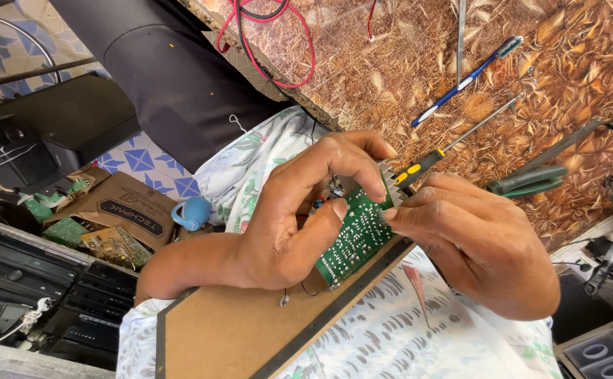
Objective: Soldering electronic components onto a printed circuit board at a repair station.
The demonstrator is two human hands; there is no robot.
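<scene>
Left hand (285,224) pinches the green board (354,235) between thumb and fingers at frame centre, above a brown panel (229,330) on the lap; right hand (482,242), at 3 o'clock, presses fingertips together on the board's top edge. Risk, as judged: board held by edges only, so uneven pressure could slip it or flex it, straining the thin wires (299,288) hanging at 7 o'clock.

- Your one camera sits on your head, looking steeply down and close at the green circuit board (356,235).
- Beyond that board, it takes in the tabletop (531,84).
</scene>
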